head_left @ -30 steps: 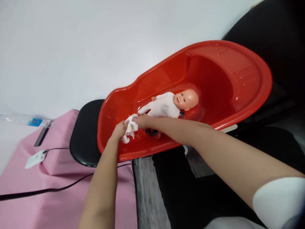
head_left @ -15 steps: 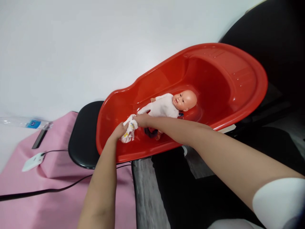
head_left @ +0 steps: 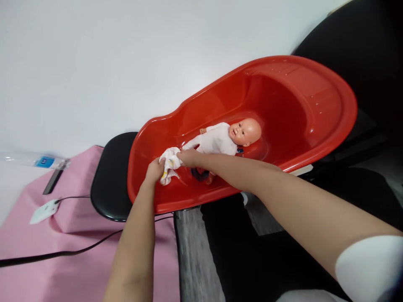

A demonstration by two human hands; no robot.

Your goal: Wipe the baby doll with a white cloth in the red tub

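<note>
A white cloth (head_left: 170, 163) with yellow marks is stretched between my two hands over the near-left part of a red baby bathtub (head_left: 341, 113). My left hand (head_left: 155, 170) pinches its left edge. My right hand (head_left: 188, 158) grips the right edge, close to the legs of a baby doll (head_left: 217, 138). The doll lies on its back in the tub, dressed in white, its head toward the right. Under my right forearm a dark item (head_left: 199, 173) shows in part beside the doll; its kind I cannot make out.
A black seat (head_left: 111, 176) is under the tub's left end. On the pink cover (head_left: 85, 209) are a white device (head_left: 44, 211) with a cable and a dark flat strip (head_left: 53, 180). A clear plastic bottle (head_left: 45, 161) lies behind. A white wall (head_left: 126, 63) borders the tub.
The cloth is spread wider between my hands and its top edge is higher. My left hand has shifted slightly left and up. The doll and tub stay in place.
</note>
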